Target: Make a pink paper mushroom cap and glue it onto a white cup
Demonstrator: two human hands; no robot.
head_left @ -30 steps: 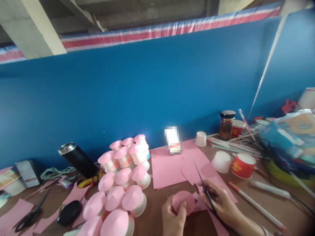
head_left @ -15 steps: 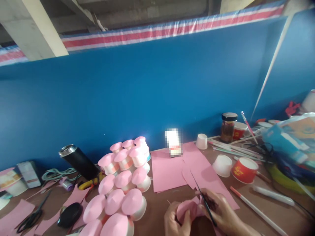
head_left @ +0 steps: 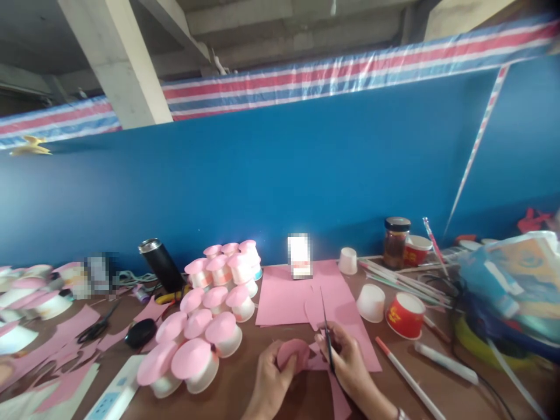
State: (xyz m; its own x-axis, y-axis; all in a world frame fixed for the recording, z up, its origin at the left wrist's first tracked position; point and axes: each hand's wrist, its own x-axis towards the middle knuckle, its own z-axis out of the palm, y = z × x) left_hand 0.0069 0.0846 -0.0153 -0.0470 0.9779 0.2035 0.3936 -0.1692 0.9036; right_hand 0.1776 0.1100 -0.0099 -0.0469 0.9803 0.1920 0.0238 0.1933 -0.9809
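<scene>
Scissors [head_left: 326, 329] gripped in right hand [head_left: 347, 364], left hand [head_left: 271, 379] pinching pink paper disc [head_left: 292, 354]; best turn disc, not blades, for clean edge.

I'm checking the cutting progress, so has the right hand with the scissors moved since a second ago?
Yes. The right hand has shifted left relative to the red paper cup, and the scissors now point nearly straight up over the pink paper sheet.

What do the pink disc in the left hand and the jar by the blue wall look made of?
Pink disc: apparently thin matte paper, matching the flat pink sheets. Jar: likely glass, see-through brown body; glossy dark lid, material unclear.
</scene>
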